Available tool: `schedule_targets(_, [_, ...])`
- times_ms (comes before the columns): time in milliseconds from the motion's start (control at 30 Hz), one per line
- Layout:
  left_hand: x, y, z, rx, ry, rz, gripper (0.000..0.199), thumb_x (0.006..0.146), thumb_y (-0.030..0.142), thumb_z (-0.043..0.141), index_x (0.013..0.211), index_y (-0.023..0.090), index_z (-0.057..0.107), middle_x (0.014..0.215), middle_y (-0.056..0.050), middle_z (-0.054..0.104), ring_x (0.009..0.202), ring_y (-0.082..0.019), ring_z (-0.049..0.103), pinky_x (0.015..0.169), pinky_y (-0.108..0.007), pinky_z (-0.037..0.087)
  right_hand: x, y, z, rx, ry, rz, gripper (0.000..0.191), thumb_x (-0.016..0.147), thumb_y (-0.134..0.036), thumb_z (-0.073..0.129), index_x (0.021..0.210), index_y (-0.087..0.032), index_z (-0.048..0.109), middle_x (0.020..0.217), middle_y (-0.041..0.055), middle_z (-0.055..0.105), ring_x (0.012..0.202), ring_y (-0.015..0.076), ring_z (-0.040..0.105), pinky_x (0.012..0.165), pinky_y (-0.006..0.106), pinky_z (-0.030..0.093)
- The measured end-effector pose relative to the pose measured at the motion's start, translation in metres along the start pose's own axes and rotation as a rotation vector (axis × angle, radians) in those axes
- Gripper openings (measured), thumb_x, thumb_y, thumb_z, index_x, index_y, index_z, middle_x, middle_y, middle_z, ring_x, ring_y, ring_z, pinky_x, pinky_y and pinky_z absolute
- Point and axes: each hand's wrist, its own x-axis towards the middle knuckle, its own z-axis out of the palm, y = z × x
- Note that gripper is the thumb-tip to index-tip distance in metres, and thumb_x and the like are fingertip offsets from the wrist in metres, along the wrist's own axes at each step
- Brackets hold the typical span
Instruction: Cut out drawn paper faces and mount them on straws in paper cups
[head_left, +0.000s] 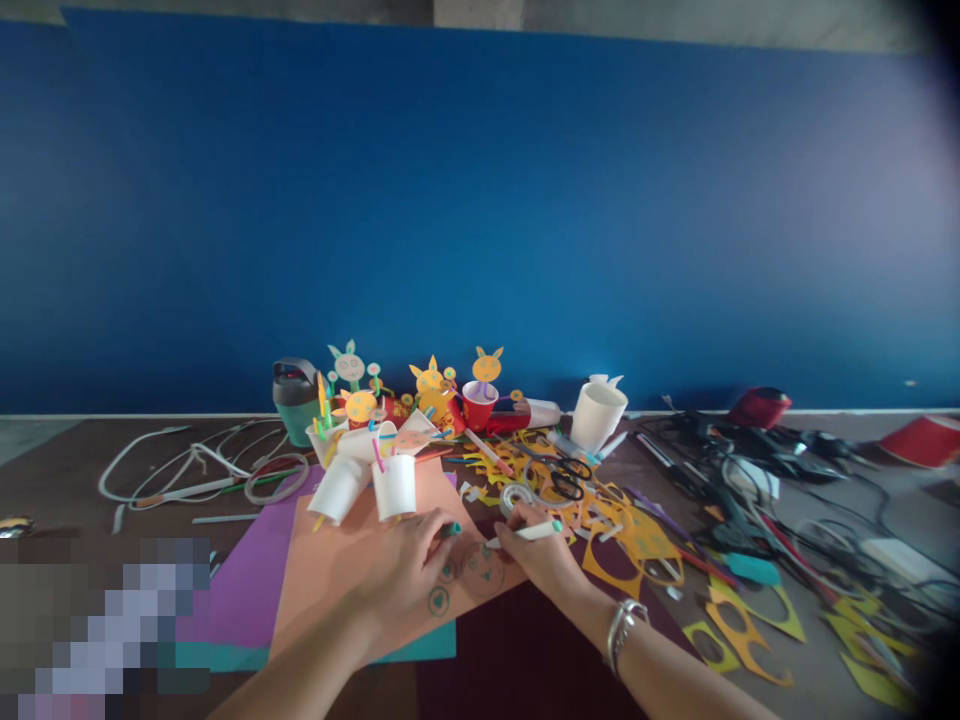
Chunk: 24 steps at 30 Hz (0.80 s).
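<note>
My right hand (pixel 534 555) is closed around a white marker with a green end (pixel 538 531), its tip close to the orange paper (pixel 322 570). Pinched in my left hand (pixel 412 550) is a small green marker cap (pixel 453 528); this hand rests on the same paper. Between the hands, a large drawn circle (pixel 481 572) has marks inside it. Smaller drawn circles sit beside it, one with a green heart (pixel 439 601). White paper cups (pixel 395 488) lie and stand on the sheet's far part.
Paper animal figures (pixel 427 380) and red cups stand along the blue wall (pixel 480 200). Yellow paper scraps (pixel 637 530), black scissors (pixel 571 480) and a tape roll (pixel 517 497) lie right of the sheet. Cables clutter both sides. A teal bottle (pixel 296 400) stands at the back left.
</note>
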Motion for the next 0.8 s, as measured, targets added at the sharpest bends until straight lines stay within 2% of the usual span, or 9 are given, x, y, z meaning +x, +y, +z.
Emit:
schedule_targets(200, [0.0003, 0.0022, -0.0011, 0.007, -0.007, 0.005, 0.014, 0.091, 0.029, 0.044, 0.087, 0.022, 0.056, 0.070, 0.001, 0.061, 0.063, -0.014, 0.057, 0.057, -0.023, 0.036, -0.0010, -0.0022, -0.0026, 0.039, 0.036, 0.028, 0.022, 0.072, -0.028, 0.049, 0.054, -0.022, 0.036, 0.047, -0.0053, 0.048, 0.044, 0.0129, 0.053, 0.042, 0.021, 0.039])
schedule_targets(433, [0.0008, -0.0007, 0.0011, 0.014, 0.008, 0.017, 0.011, 0.089, 0.022, 0.045, 0.083, 0.021, 0.055, 0.071, 0.001, 0.061, 0.065, -0.014, 0.057, 0.058, -0.023, 0.034, -0.0014, -0.0025, -0.0031, -0.110, 0.067, -0.017, 0.024, 0.071, -0.029, 0.050, 0.052, -0.022, 0.038, 0.046, -0.0048, 0.047, 0.046, 0.0125, 0.048, 0.047, 0.023, 0.037])
schedule_targets(633, [0.0005, -0.0024, 0.0033, 0.011, -0.011, -0.005, 0.011, 0.090, 0.024, 0.044, 0.084, 0.022, 0.054, 0.073, 0.002, 0.061, 0.065, -0.014, 0.057, 0.058, -0.024, 0.034, 0.0002, 0.0024, -0.0012, -0.101, 0.036, -0.022, 0.024, 0.072, -0.030, 0.050, 0.052, -0.022, 0.037, 0.044, -0.0049, 0.047, 0.044, 0.0123, 0.047, 0.044, 0.022, 0.035])
schedule_targets(800, [0.0003, -0.0006, 0.0001, 0.004, -0.023, -0.008, 0.010, 0.090, 0.023, 0.044, 0.087, 0.022, 0.054, 0.073, 0.002, 0.061, 0.066, -0.014, 0.057, 0.059, -0.023, 0.036, 0.0003, -0.0002, -0.0026, 0.008, 0.034, 0.004, 0.024, 0.072, -0.031, 0.050, 0.054, -0.023, 0.037, 0.047, -0.0052, 0.046, 0.044, 0.0128, 0.050, 0.043, 0.023, 0.038])
